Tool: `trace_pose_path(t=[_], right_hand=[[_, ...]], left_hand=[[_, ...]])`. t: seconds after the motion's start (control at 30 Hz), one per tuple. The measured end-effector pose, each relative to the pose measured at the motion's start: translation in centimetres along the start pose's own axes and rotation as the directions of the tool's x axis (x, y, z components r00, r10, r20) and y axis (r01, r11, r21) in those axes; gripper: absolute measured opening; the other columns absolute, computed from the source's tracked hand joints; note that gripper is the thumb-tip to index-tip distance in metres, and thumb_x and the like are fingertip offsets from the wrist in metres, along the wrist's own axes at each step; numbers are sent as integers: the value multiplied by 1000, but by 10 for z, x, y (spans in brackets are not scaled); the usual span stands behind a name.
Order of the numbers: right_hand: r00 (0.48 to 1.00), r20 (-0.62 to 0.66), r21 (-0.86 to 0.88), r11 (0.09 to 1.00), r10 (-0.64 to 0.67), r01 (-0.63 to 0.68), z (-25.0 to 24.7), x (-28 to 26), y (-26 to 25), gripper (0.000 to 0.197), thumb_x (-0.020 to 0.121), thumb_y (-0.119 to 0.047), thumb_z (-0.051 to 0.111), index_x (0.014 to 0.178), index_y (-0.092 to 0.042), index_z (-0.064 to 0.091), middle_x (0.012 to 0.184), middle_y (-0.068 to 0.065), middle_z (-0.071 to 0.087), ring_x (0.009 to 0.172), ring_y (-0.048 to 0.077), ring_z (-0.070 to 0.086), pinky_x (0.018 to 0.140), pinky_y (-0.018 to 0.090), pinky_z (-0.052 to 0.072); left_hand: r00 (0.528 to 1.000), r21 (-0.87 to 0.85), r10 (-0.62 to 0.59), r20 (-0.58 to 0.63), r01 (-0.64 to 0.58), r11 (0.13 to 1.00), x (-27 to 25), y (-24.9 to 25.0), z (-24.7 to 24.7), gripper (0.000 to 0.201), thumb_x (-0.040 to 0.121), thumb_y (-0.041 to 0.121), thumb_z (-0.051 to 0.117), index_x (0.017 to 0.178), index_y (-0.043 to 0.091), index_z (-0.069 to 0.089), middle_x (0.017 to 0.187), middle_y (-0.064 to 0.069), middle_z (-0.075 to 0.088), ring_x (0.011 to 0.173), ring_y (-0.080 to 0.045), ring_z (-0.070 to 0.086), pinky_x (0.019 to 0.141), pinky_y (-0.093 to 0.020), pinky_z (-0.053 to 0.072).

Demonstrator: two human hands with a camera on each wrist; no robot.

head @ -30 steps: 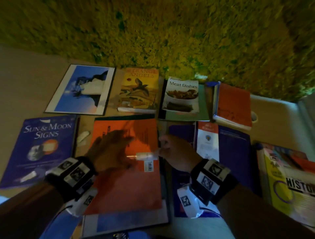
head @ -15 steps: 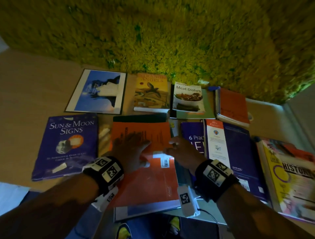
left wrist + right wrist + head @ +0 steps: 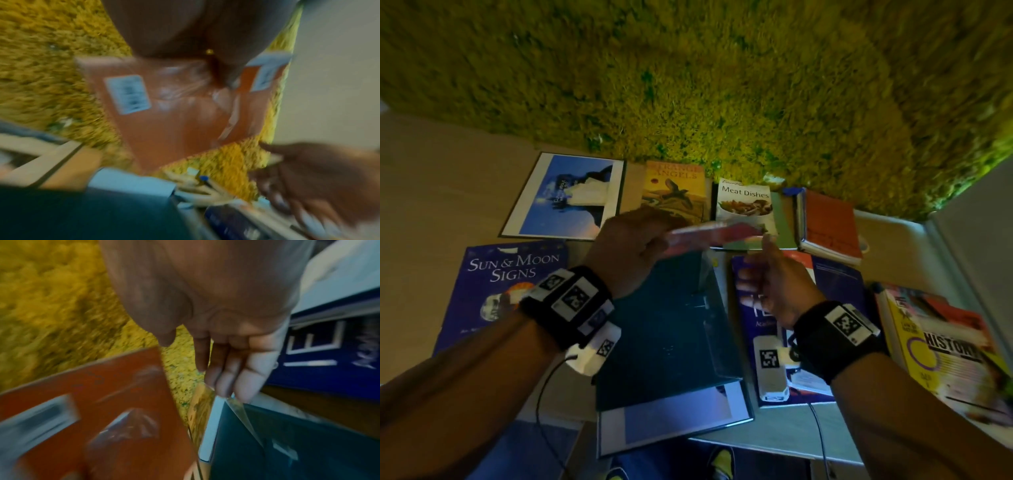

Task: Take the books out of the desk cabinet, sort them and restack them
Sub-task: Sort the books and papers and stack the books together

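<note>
Several books lie face-up across the pale desk (image 3: 431, 192) against a shaggy yellow-green backdrop (image 3: 722, 85), and the titles read clearly: "Sun & Moon Signs" (image 3: 493, 294) on the purple cover at the left, "Strange Angels" (image 3: 674, 185) on the yellow one at the back, "Meat Dishes" (image 3: 744, 205) on the white cookbook beside it, and "History", partly blurred, on the yellow book (image 3: 945, 346) at the right edge. Front and centre sits a dark teal book (image 3: 671, 335) on top of a larger blue-and-white one (image 3: 674, 418). Above it, raised off the desk and seen nearly edge-on from the head view, is the thin orange book (image 3: 715, 233); the left-wrist view shows a white barcode label (image 3: 127, 94) on its cover, too blurred to read. The left hand (image 3: 630, 246) pinches that book by one end, palm down. The right hand (image 3: 774, 284) hovers just under its other end, fingers (image 3: 226, 369) straight, close together, holding nothing.
</note>
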State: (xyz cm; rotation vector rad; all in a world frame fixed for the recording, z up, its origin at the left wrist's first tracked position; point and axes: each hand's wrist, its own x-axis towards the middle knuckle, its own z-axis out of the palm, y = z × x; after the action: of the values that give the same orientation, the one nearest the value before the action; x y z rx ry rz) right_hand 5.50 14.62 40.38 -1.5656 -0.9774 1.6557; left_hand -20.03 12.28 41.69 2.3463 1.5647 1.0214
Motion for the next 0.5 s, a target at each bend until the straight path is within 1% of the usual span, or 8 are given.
trace_pose_path(t=[0.07, 0.1, 0.17, 0.23, 0.3, 0.37, 0.43, 0.5], right_hand=[[984, 162, 195, 974, 81, -112, -12, 3, 7, 73, 98, -75, 28, 125, -16, 63, 104, 13, 69, 89, 27, 68, 73, 39, 58], [973, 225, 294, 948, 59, -125, -18, 4, 11, 75, 96, -77, 29, 132, -20, 60, 115, 15, 70, 98, 31, 70, 76, 42, 61], [959, 282, 430, 891, 19, -144, -24, 1, 12, 72, 94, -74, 37, 141, -23, 56, 133, 17, 67, 114, 38, 67, 83, 50, 61], [958, 288, 400, 910, -16, -105, -29, 5, 11, 55, 100, -45, 52, 147, -16, 51, 139, 20, 63, 116, 40, 66, 89, 56, 60], [967, 252, 330, 943, -42, -45, -33, 12, 12, 50, 99, -14, 54, 148, -9, 47, 140, 24, 61, 111, 40, 68, 89, 56, 59], [976, 211, 300, 954, -56, -10, -39, 21, 13, 43, 100, -2, 50, 143, -7, 50, 137, 25, 62, 114, 44, 67, 92, 60, 57], [984, 166, 269, 963, -71, 24, -47, 29, 11, 42, 101, 1, 47, 142, -8, 50, 140, 27, 59, 126, 51, 58, 103, 70, 46], [989, 117, 267, 962, -89, 55, -56, 41, 2, 39, 101, 0, 48, 139, -7, 52, 139, 28, 60, 126, 51, 58, 104, 72, 44]], left_hand=[[996, -52, 79, -50, -81, 995, 12, 18, -4, 35, 98, 16, 49, 130, 15, 62, 127, -22, 60, 122, -41, 55, 99, -56, 46], [1000, -103, 10, -19, -12, 995, 16, 28, -3, 39, 98, 7, 49, 137, 8, 53, 134, -30, 52, 130, -49, 45, 104, -61, 38], [998, -39, 32, 47, -30, 999, 8, 26, 14, 50, 94, 6, 54, 141, 20, 47, 147, -30, 40, 141, -49, 32, 109, -65, 31], [981, 60, 66, 180, -78, 995, -10, 3, 36, 55, 86, 22, 62, 131, 50, 49, 158, -13, 29, 149, -38, 23, 111, -67, 31], [962, 45, -138, 237, 131, 990, -16, -19, 54, 58, 86, 30, 64, 136, 50, 46, 161, -5, 18, 150, -32, 19, 117, -58, 27], [909, -80, -343, 238, 370, 925, -6, -12, 67, 66, 91, 29, 66, 146, 45, 35, 155, -2, 22, 142, -25, 34, 115, -47, 36], [884, -227, -388, 262, 447, 865, 10, -3, 78, 65, 96, 19, 61, 149, 42, 32, 146, 1, 40, 126, -17, 51, 106, -42, 48], [872, -410, -406, 274, 487, 771, 33, 3, 87, 57, 99, 11, 55, 148, 35, 38, 133, 5, 56, 116, -15, 59, 96, -38, 53]])
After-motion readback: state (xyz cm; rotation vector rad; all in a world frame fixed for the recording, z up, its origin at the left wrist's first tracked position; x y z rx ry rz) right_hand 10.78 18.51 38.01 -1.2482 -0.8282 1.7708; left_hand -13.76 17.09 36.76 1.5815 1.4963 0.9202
